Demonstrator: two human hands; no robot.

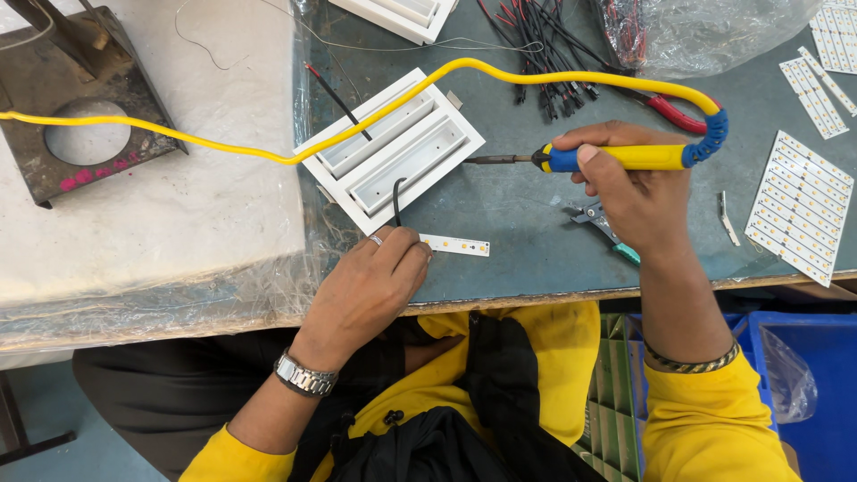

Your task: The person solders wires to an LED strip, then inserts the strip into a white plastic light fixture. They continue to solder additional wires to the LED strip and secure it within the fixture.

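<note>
My right hand grips a soldering iron with a yellow and blue handle; its metal tip points left toward a white rectangular lamp housing. The iron's yellow cord loops across the bench to the left. My left hand presses down on one end of a small white LED strip near the bench's front edge, fingers pinched around a thin black wire that runs up into the housing.
Panels of white LED strips lie at the right. A bundle of black and red wires, a plastic bag, red-handled cutters and teal pliers sit behind my right hand. A metal stand is far left. Blue bins stand below.
</note>
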